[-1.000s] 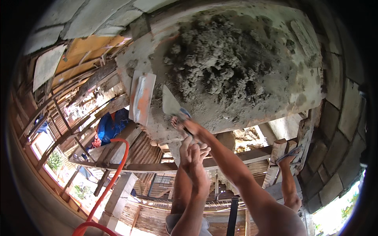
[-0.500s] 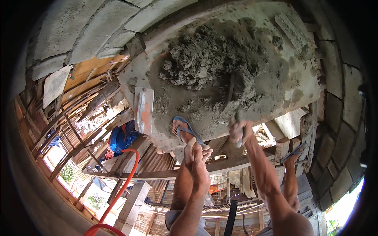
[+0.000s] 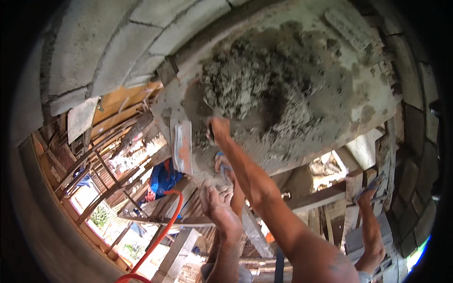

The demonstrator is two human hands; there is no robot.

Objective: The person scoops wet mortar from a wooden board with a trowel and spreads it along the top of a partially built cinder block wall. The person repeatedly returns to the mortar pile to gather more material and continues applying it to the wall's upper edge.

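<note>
My right hand [image 3: 217,129] is closed on a trowel at the left edge of a grey mortar pile [image 3: 236,80]; much of the tool is hidden. The pile, with a dark hollow at its middle, lies on a stained board [image 3: 358,104]. A flat float [image 3: 183,148], grey with orange patches, rests just left of that hand. Lower down, my left hand [image 3: 218,203] is palm up, fingers loosely bent and apart, with nothing visible in it. My left foot [image 3: 222,162], in a blue flip-flop, is on the board's lower edge, partly behind my right arm.
Concrete block walls [image 3: 113,52] curve along top and right. My right foot [image 3: 370,188] rests on timber at lower right. An orange hose [image 3: 177,212] runs up from the bottom. A blue tarp [image 3: 163,177], timber framing [image 3: 321,193] and gaps to the level below border the board.
Since half a second ago my right hand has swung left and up, from the board's lower edge to the pile's left side. My left hand has dropped slightly. The whole view has shifted.
</note>
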